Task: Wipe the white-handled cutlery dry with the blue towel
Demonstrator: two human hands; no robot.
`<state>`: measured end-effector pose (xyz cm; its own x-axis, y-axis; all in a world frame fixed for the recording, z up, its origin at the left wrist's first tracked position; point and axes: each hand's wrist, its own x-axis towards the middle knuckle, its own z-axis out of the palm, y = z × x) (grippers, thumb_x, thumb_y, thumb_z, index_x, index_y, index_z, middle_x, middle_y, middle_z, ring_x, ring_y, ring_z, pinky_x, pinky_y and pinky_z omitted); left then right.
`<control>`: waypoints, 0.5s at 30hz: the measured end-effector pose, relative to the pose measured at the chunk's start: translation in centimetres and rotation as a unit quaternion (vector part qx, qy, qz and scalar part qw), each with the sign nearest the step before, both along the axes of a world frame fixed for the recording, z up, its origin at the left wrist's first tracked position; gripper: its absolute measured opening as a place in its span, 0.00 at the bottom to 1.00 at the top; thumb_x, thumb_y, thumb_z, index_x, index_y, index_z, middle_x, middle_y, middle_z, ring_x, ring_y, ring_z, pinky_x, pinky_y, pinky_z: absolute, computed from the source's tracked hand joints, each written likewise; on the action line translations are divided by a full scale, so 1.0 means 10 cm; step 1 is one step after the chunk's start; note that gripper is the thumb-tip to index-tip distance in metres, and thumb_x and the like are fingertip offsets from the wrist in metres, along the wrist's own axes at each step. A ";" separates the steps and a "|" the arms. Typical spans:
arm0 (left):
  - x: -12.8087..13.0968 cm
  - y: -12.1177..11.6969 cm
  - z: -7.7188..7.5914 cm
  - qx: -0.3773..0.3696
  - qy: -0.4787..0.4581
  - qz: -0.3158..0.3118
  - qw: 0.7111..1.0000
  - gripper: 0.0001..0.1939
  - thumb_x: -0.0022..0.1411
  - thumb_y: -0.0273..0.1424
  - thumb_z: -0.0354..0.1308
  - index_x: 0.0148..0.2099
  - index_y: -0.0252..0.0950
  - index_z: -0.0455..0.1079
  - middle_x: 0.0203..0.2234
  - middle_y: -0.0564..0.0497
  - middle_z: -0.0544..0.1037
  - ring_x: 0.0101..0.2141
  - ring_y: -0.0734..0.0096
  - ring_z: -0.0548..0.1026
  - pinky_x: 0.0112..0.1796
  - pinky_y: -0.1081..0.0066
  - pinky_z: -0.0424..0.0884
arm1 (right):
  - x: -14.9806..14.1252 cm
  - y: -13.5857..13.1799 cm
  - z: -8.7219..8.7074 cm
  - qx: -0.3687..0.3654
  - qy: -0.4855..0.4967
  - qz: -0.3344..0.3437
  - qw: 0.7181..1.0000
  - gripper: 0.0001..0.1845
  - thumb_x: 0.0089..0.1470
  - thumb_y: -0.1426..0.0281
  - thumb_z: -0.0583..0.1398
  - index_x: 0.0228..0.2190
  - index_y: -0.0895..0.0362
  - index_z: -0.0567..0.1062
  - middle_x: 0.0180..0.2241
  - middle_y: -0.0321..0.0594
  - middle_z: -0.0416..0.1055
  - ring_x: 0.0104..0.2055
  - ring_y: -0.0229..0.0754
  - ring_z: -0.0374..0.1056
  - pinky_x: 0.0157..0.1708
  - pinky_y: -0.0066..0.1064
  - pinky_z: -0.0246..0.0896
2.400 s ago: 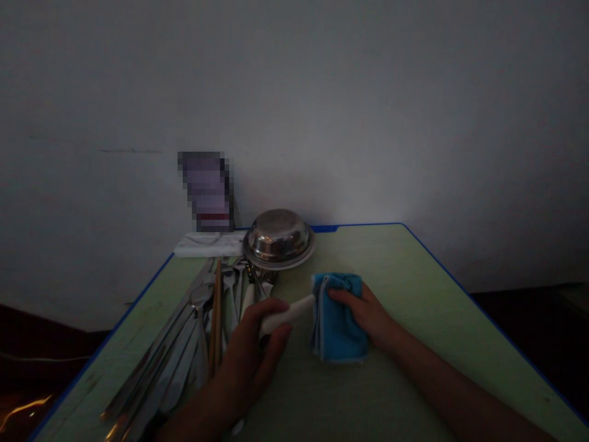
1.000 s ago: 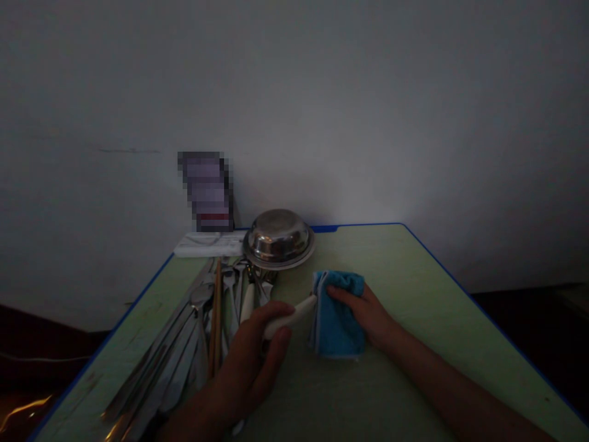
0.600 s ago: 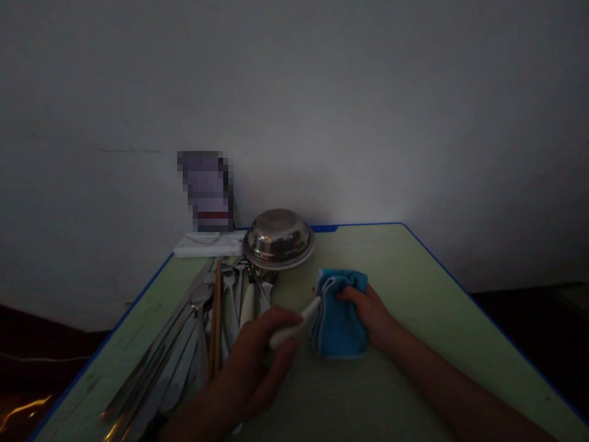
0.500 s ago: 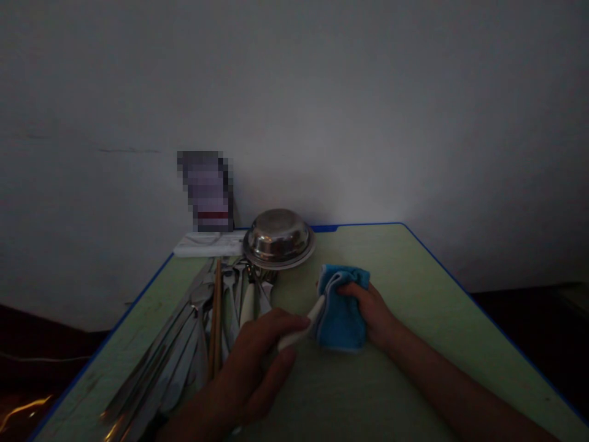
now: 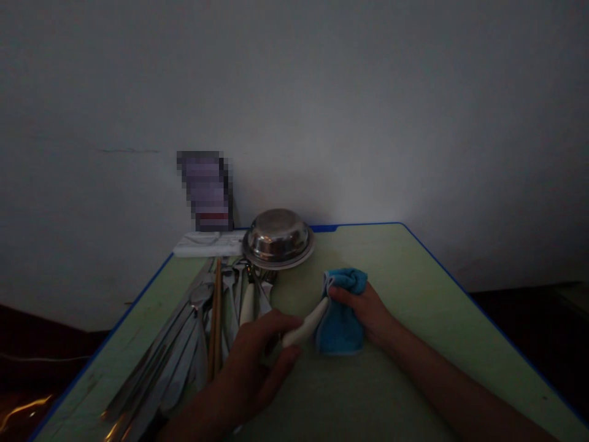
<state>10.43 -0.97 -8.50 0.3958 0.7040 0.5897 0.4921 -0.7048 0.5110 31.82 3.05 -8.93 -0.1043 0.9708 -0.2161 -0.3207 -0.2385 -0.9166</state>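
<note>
Between the fingertips and thumb of my left hand (image 5: 257,356) is the end of a pale, curved handle (image 5: 307,324). Its far end reaches the folded blue cloth (image 5: 341,331), which hides whatever the handle belongs to. My right hand (image 5: 365,307) is closed on this cloth, thumb on top, gripping its upper part while the lower part hangs down. Left of my hands lies a spread of cutlery: several spoons (image 5: 201,296), knives with long blades, forks (image 5: 267,288), a cream-handled utensil (image 5: 247,304) and wooden chopsticks (image 5: 215,325). My left forearm covers some of it.
An upturned metal bowl (image 5: 278,236) stands near the table's back edge. Beside it, a pixelated upright device (image 5: 207,190) stands by a white flat object (image 5: 207,245). The pale green table (image 5: 437,344) has a blue rim, and a wall rises behind it.
The cloth has shifted slightly along the handle and changed its folds, so more of the pale handle shows. My right thumb has moved a little left; the cutlery and bowl stay put.
</note>
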 end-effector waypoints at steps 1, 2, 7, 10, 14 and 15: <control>0.00 0.01 0.01 0.001 0.004 -0.001 1.000 0.12 0.61 0.31 0.51 0.48 0.42 0.61 0.31 0.52 0.74 0.28 0.70 0.74 0.27 0.73 0.71 | 0.00 0.00 0.00 0.003 -0.007 -0.005 1.000 0.14 0.35 0.65 0.70 0.23 0.58 0.73 0.21 0.30 0.70 0.23 0.32 0.65 0.27 0.25 0.63; 0.01 0.01 0.02 0.001 0.005 0.006 1.000 0.12 0.62 0.31 0.51 0.48 0.42 0.61 0.31 0.52 0.74 0.28 0.70 0.74 0.27 0.74 0.71 | 0.01 0.00 0.00 0.005 -0.013 -0.008 1.000 0.14 0.36 0.64 0.69 0.23 0.58 0.72 0.20 0.29 0.69 0.22 0.32 0.64 0.26 0.25 0.62; 0.01 0.02 0.01 -0.001 -0.018 0.061 0.998 0.10 0.63 0.31 0.49 0.48 0.41 0.61 0.33 0.50 0.73 0.31 0.69 0.75 0.29 0.73 0.73 | 0.02 -0.01 0.00 0.013 -0.028 -0.009 0.999 0.14 0.40 0.62 0.67 0.23 0.58 0.71 0.19 0.30 0.67 0.21 0.32 0.63 0.26 0.27 0.63; 0.03 0.03 -0.06 -0.023 -0.077 0.074 0.994 0.12 0.64 0.29 0.48 0.50 0.41 0.59 0.34 0.50 0.70 0.30 0.70 0.74 0.29 0.73 0.73 | 0.02 -0.02 -0.01 0.021 -0.032 -0.007 0.999 0.13 0.43 0.61 0.65 0.24 0.58 0.72 0.20 0.30 0.68 0.22 0.33 0.64 0.27 0.28 0.63; 0.05 0.07 -0.09 -0.038 -0.118 0.082 0.989 0.15 0.64 0.25 0.47 0.52 0.42 0.58 0.38 0.49 0.68 0.32 0.72 0.72 0.31 0.73 0.72 | 0.01 -0.01 -0.02 0.045 -0.039 0.003 0.998 0.07 0.44 0.68 0.62 0.29 0.57 0.74 0.23 0.32 0.71 0.25 0.35 0.66 0.28 0.27 0.63; 0.06 0.08 -0.08 -0.029 -0.115 0.071 0.990 0.16 0.63 0.24 0.47 0.52 0.42 0.57 0.38 0.49 0.68 0.32 0.72 0.72 0.31 0.73 0.72 | 0.01 0.00 -0.02 0.053 -0.043 0.007 0.998 0.08 0.43 0.71 0.62 0.31 0.57 0.75 0.23 0.32 0.71 0.25 0.35 0.66 0.28 0.26 0.63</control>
<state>10.99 -0.18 -9.28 0.1503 0.7786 0.6093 0.4508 -0.6024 0.6587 31.95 3.10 -9.15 -0.1028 0.9872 -0.1217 -0.2376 -0.1432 -0.9607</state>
